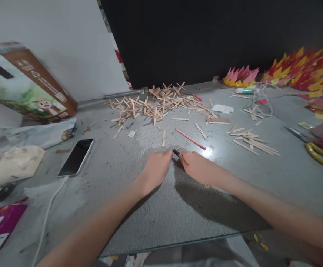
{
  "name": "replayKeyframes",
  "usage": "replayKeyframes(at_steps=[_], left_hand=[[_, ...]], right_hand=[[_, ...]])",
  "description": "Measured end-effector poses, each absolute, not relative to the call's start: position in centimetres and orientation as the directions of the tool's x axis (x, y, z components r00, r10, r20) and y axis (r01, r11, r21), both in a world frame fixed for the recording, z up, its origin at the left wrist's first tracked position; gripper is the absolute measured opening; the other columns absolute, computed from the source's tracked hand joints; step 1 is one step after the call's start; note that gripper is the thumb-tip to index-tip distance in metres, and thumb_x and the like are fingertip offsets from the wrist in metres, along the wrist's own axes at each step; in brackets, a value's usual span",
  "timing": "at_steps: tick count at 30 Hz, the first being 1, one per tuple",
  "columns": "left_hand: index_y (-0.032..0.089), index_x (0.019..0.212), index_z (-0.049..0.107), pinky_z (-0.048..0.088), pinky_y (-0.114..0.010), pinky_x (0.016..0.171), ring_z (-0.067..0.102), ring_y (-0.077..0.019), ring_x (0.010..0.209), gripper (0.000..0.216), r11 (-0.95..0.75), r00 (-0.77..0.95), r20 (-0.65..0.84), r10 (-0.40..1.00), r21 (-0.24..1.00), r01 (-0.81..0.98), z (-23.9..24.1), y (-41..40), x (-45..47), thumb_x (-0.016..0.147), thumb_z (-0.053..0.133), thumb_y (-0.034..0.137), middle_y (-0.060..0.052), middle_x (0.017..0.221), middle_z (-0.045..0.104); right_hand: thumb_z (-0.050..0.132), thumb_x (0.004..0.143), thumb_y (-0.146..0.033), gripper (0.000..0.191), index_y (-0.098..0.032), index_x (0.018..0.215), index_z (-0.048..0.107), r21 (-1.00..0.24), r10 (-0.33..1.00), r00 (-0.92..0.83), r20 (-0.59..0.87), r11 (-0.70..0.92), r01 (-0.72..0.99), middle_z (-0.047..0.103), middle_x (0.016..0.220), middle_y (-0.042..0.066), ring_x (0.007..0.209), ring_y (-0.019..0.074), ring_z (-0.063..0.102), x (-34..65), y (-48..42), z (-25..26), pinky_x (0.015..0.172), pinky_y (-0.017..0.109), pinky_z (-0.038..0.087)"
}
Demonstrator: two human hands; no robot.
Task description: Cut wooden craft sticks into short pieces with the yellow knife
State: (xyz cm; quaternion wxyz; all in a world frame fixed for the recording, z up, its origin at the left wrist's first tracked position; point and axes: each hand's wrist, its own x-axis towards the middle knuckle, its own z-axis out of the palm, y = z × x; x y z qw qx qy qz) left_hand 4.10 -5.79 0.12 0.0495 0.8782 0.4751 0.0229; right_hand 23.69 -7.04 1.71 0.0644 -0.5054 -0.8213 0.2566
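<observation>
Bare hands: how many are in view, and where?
2: the left hand and the right hand, close together over the grey textured tabletop, one at each end of a small dark object.

A white triangular sign with arrows, like a recycling mark, stands on the carton's [29,83] brown side panel [46,87]. The lettering beside it and the print on the purple box [8,222] are too blurred to read.
</observation>
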Motion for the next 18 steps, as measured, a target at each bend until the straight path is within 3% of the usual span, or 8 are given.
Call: replayKeyframes(at_steps=[9,18], left_hand=[[0.013,0.108,0.061,0.047,-0.034,0.067,0.072,-0.0263,0.079,0.025,-0.558,0.559,0.018,0.829,0.083,0.826,-0.39,-5.75,4.15,0.104,0.037,0.013,-0.012,0.087,0.072],[0.014,0.102,0.063,0.045,-0.033,0.063,0.072,-0.0262,0.072,0.033,-0.531,0.53,0.027,0.847,0.042,0.846,-0.06,-5.59,4.56,0.109,0.032,0.021,-0.011,0.082,0.073]], right_hand=[[0.039,0.102,-0.016,0.026,-0.017,0.088,0.06,-0.478,0.902,-0.396,-0.173,0.274,0.834,0.064,0.075,0.008,0.058,0.0154,0.051,23.1,-6.66,1.57,0.057,0.031,0.026],[0.04,0.103,-0.014,0.026,-0.017,0.088,0.061,-0.478,0.897,-0.42,-0.138,0.311,0.821,0.066,0.078,0.008,0.063,0.0161,0.056,23.26,-6.87,1.65,0.06,0.03,0.03]])
